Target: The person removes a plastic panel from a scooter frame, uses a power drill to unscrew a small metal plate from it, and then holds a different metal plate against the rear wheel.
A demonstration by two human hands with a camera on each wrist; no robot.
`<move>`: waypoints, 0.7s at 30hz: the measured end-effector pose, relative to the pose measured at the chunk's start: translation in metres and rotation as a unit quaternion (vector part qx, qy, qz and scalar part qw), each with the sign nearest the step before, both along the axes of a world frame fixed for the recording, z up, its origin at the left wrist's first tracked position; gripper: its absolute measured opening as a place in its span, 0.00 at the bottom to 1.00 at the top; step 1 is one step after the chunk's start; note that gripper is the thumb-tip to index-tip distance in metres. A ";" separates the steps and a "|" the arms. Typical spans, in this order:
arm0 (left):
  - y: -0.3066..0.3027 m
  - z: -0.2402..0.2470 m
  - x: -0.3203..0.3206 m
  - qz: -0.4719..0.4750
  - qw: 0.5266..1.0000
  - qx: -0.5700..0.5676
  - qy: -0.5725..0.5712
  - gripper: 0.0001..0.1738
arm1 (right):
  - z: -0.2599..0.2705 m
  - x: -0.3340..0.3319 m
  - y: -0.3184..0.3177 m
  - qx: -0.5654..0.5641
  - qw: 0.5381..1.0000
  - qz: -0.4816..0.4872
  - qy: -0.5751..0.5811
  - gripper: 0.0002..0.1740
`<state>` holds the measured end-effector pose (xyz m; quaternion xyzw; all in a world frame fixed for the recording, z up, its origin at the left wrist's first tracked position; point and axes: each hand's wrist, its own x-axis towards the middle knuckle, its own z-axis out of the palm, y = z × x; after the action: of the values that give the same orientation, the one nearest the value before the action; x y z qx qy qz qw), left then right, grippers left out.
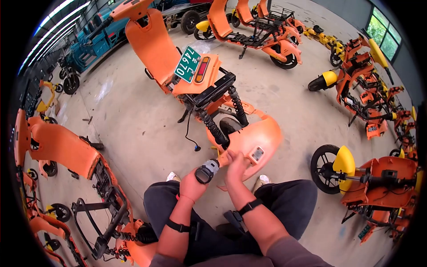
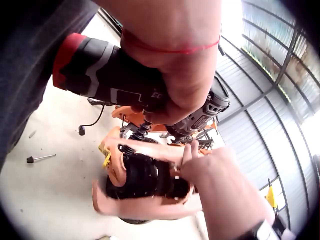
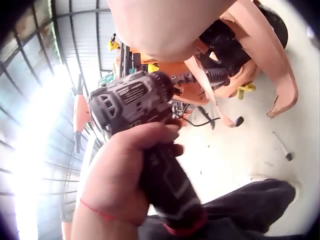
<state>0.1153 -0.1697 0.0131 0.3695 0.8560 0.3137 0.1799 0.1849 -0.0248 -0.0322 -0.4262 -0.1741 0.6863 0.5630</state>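
Note:
My left hand (image 1: 193,186) grips a black and grey cordless drill (image 1: 207,171) with a red-edged base by its handle; in the right wrist view the drill (image 3: 132,97) shows side-on, its chuck toward the scooter. Beside it my right hand (image 1: 238,168) holds the edge of the orange rear fender (image 1: 260,135), fingers curled at the rim in the left wrist view. The fender arches over the rear wheel (image 1: 230,126), below two black shock absorbers (image 1: 239,106). A green licence plate (image 1: 187,65) and red tail light (image 1: 203,69) sit on the scooter above.
A screwdriver-like tool (image 2: 41,158) lies on the floor. A loose black cable (image 1: 192,138) hangs from the scooter. Partly stripped orange scooters stand at left (image 1: 66,142), right (image 1: 378,182) and back (image 1: 253,38). A blue vehicle (image 1: 95,42) stands at the back left.

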 end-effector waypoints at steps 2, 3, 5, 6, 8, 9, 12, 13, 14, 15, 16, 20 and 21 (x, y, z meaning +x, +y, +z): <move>0.001 -0.010 -0.004 0.002 1.000 0.004 0.009 0.24 | 0.025 -0.027 -0.002 -0.014 0.999 0.015 0.038 0.26; 0.001 -0.020 -0.008 0.022 0.999 0.028 -0.014 0.23 | 0.030 -0.029 -0.002 -0.019 0.999 0.015 0.041 0.26; -0.004 -0.017 -0.011 0.055 0.994 0.077 -0.048 0.19 | 0.036 -0.031 0.002 -0.004 0.997 0.048 0.067 0.27; -0.004 -0.014 -0.014 0.057 0.994 0.079 -0.044 0.19 | 0.044 -0.030 0.007 -0.002 0.996 0.050 0.070 0.27; -0.008 -0.014 -0.015 0.096 0.988 0.109 -0.048 0.18 | 0.057 -0.022 0.015 0.029 0.990 0.034 0.135 0.27; -0.011 -0.014 -0.016 0.097 0.988 0.111 -0.048 0.18 | 0.065 -0.021 0.021 0.024 0.989 0.044 0.139 0.27; -0.015 -0.012 -0.021 0.089 0.989 0.098 -0.065 0.19 | 0.068 -0.046 0.043 -0.027 0.988 0.046 0.145 0.28; -0.017 -0.014 -0.021 0.092 0.988 0.107 -0.065 0.19 | 0.055 -0.063 0.057 -0.054 0.984 0.044 0.163 0.29; -0.017 -0.015 -0.022 0.092 0.987 0.116 -0.065 0.19 | 0.032 -0.083 0.072 -0.051 0.984 0.042 0.168 0.29; -0.017 -0.014 -0.021 0.101 0.988 0.097 -0.067 0.19 | 0.007 -0.100 0.086 -0.059 0.979 0.092 0.172 0.28; -0.017 -0.015 -0.020 0.098 0.988 0.098 -0.066 0.19 | -0.003 -0.110 0.092 -0.067 0.972 0.143 0.174 0.28; -0.016 -0.016 -0.021 0.097 0.988 0.104 -0.065 0.19 | 0.046 -0.103 0.075 -0.107 0.974 0.146 0.140 0.27; -0.017 -0.017 -0.022 0.097 0.987 0.104 -0.069 0.19 | 0.054 -0.098 0.074 -0.127 0.968 0.146 0.159 0.26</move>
<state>0.0932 -0.1862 -0.0041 0.2791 0.8360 0.4415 0.1682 0.0872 0.0488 0.0217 -0.3501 -0.0541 0.8362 0.4187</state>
